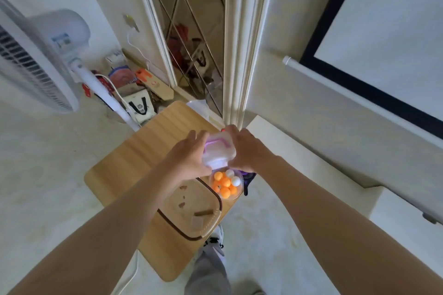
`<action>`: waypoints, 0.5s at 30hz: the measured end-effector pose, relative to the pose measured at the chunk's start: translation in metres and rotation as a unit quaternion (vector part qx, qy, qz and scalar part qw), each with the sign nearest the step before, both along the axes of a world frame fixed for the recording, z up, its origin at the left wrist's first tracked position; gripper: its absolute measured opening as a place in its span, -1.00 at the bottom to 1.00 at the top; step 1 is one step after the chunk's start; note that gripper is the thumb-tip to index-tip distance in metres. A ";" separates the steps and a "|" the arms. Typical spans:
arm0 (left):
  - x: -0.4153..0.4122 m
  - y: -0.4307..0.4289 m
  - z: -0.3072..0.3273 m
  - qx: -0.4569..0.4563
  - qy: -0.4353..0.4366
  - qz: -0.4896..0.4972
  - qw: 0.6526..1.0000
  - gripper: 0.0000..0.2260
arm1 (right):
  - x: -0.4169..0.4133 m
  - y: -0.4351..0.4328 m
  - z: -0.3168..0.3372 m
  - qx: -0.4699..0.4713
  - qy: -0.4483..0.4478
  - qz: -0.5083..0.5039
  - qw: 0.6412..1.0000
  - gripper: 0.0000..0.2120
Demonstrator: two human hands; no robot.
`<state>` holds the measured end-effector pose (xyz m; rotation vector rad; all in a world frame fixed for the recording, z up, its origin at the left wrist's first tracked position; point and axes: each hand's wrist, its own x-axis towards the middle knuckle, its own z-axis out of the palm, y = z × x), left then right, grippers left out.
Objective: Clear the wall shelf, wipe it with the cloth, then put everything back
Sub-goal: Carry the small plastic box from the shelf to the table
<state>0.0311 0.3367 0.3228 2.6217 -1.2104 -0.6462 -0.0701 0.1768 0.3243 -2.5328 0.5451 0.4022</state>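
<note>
I hold a small clear plastic box with a pink-rimmed lid [218, 151] between both hands above the wooden table [134, 158]. My left hand [191, 155] presses its left side with straight fingers. My right hand [242, 148] grips its right side. Just below the box a clear cup of orange and white ping-pong balls [226, 184] stands on the table's right edge. Beside the cup lies a clear rectangular container with a brown rim [191, 208]. The white wall shelf [294, 151] runs along the wall to the right.
A white standing fan [48, 55] rises at the left, with bags and clutter on the floor behind it. A folding door frame [242, 55] stands ahead. A projector screen [383, 38] hangs on the right wall. My leg and shoe [211, 261] show below the table.
</note>
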 end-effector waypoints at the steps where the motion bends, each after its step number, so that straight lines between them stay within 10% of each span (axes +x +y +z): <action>1: 0.014 -0.005 -0.007 -0.007 0.000 0.010 1.000 -0.42 | 0.016 -0.005 -0.005 -0.006 -0.001 0.001 1.000 -0.19; 15: 0.171 -0.065 -0.198 -0.008 0.049 0.113 0.992 -0.32 | 0.210 -0.059 -0.189 -0.091 0.081 0.059 0.991 -0.08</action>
